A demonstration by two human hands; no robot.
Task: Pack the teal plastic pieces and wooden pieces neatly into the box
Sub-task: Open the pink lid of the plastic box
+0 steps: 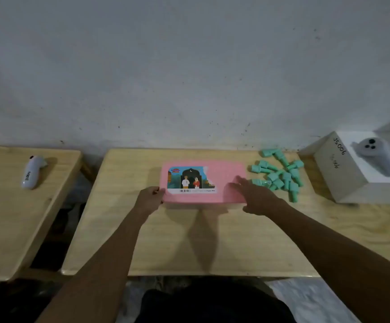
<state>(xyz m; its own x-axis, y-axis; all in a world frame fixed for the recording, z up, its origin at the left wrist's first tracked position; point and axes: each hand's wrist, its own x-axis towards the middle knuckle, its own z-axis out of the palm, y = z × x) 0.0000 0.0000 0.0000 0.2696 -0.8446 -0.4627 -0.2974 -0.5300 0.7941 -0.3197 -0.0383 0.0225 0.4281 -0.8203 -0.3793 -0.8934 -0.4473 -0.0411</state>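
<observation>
showing the opening stage of the packing task: a flat rectangular pink plastic box (pixel 203 183), its lid carrying a torn picture label, lies closed at the centre of the pale wooden table (pixel 189 241). the left hand (pixel 149 199) is clamped on the box's near left corner, thumb on top and fingers along the side. the right hand (pixel 257 197) lies with fingers spread apart over the near right corner of the lid, resting on it or just above it and gripping nothing that can be seen. the loose heap of small teal plastic stopper-shaped pieces (pixel 280 173) sits on the table just beside the box's right edge, none of them yet inside. no wooden pieces can be made out; whether they lie within the closed box cannot be told. judged from this layout, nothing is packed: the lid must come off, then every piece must be placed. off-task items include a white handheld controller (pixel 32 172) on the neighbouring table at left and a white open carton (pixel 361 169) holding a grey controller at right.
</observation>
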